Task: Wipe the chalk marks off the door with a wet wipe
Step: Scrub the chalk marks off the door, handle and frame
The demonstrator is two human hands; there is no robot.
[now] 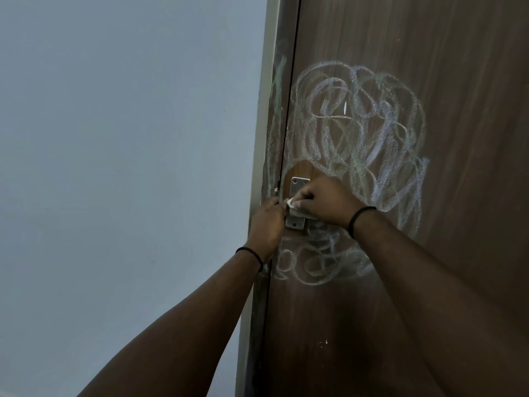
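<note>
A dark brown wooden door (429,310) carries a big tangle of white, green and bluish chalk marks (360,130) above its metal handle plate (297,184), and a smaller scribble (317,262) below it. A clean bare patch of wood shows just above the plate. My right hand (323,202) holds a small white wet wipe (291,203), bunched in its fingers, against the plate. My left hand (267,222) grips the door's edge beside the plate, its fingers curled around it. The handle itself is hidden behind both hands.
The door frame (274,110) at the left of the door has greenish chalk streaks on it. A plain pale blue wall (128,167) fills the left half of the view.
</note>
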